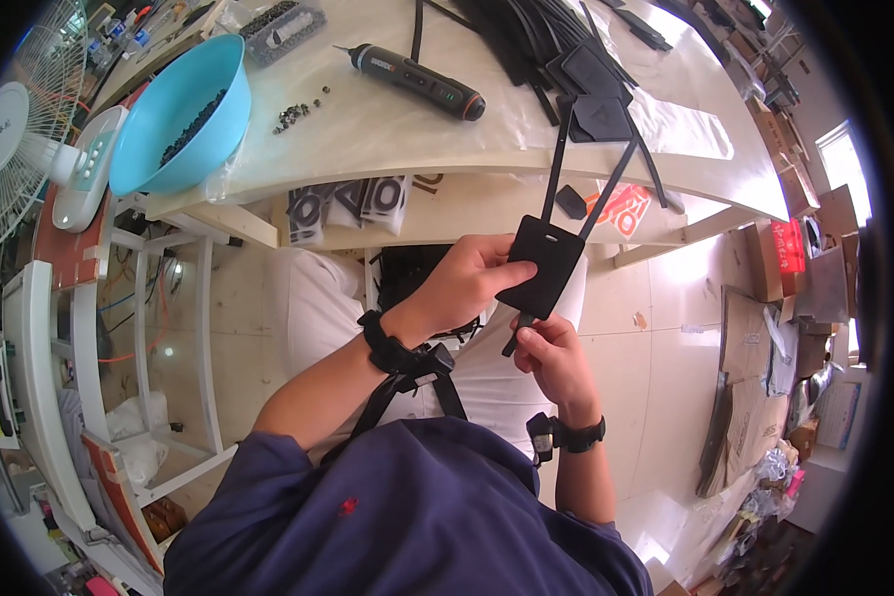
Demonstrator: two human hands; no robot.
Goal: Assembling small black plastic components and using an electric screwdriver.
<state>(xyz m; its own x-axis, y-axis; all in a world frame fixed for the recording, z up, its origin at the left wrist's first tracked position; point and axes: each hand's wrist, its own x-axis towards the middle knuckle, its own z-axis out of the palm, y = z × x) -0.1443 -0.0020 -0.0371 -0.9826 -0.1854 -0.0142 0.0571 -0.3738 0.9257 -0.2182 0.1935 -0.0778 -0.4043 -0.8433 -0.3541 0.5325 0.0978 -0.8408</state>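
Above my lap, my left hand [472, 278] grips a flat black rectangular tag [544, 266] with a small slot near its upper edge, thumb on its face. Just below it, my right hand [554, 356] pinches a short black strap end [517, 338] that sticks out from the tag's lower edge. Two long black straps [558, 164] run from near the tag's top up to the table edge. There, more flat black pieces [601, 117] lie beside a pile of black straps [526, 45]. Whether the long straps are fixed to those pieces, I cannot tell.
On the table [387, 149] lie a black electric screwdriver [417, 81], loose small metal parts [293, 117] and a clear box [283, 32] of small parts. A blue bowl [184, 119] holds dark small parts. A fan [20, 129] stands left; cardboard [740, 397] leans at right.
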